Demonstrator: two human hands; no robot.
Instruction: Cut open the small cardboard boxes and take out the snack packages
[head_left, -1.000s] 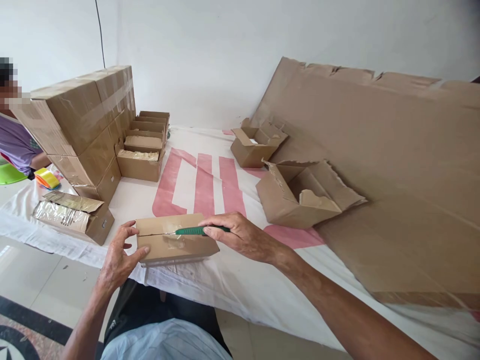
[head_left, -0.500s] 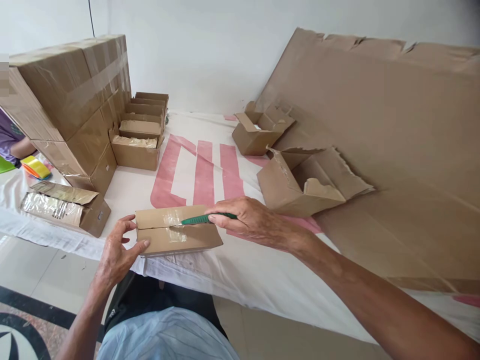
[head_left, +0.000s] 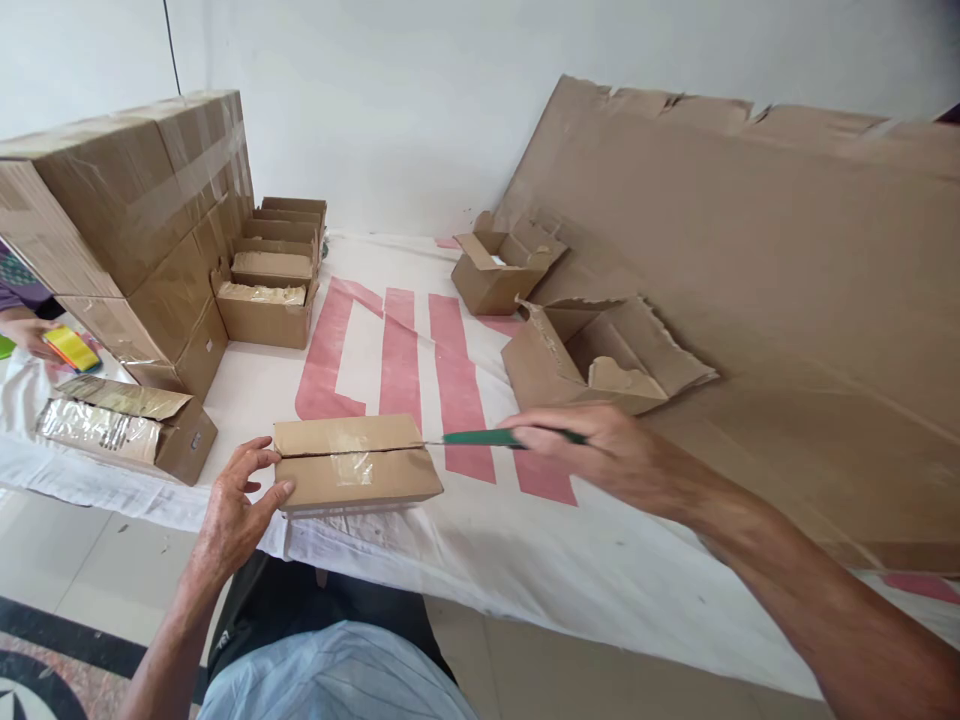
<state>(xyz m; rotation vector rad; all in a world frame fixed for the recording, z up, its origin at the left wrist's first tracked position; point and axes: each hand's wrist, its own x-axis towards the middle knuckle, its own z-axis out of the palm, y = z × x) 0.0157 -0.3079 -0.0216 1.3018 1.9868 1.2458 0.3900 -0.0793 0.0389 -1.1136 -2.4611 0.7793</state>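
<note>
A small taped cardboard box (head_left: 352, 462) lies at the near edge of the cloth-covered table (head_left: 525, 560). My left hand (head_left: 236, 505) presses against the box's left end, thumb and fingers around its corner. My right hand (head_left: 611, 455) is closed on a green-handled knife (head_left: 487, 438), held level just right of the box, its thin tip at the box's right end along the top seam.
Stacked large taped boxes (head_left: 135, 200) stand at the left, with a row of small boxes (head_left: 266, 300) beside them and an opened box (head_left: 120, 425) in front. Two torn open boxes (head_left: 600, 350) and a big cardboard sheet (head_left: 787, 300) lie right. Another person's hand (head_left: 30, 335) holds a yellow object at far left.
My right hand has drawn the knife rightward along the box's top seam, from over the tape to past the right end. The left hand stayed on the box.
</note>
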